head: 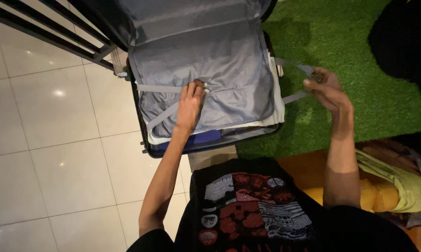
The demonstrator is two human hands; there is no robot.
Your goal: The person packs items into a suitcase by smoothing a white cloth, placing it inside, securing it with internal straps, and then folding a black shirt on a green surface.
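Hands (190, 103) (325, 88) closed on suitcase straps (157, 88).

view: single head-worn camera | position: above the person's chest | facing: steeply down and forward | range: close, both forearms within reach | frame: open suitcase (206, 84) top centre, tiled floor (47, 140) on the left, green turf mat (359, 93) on the right, printed shirt (252, 210) at bottom edge | shared: only one view
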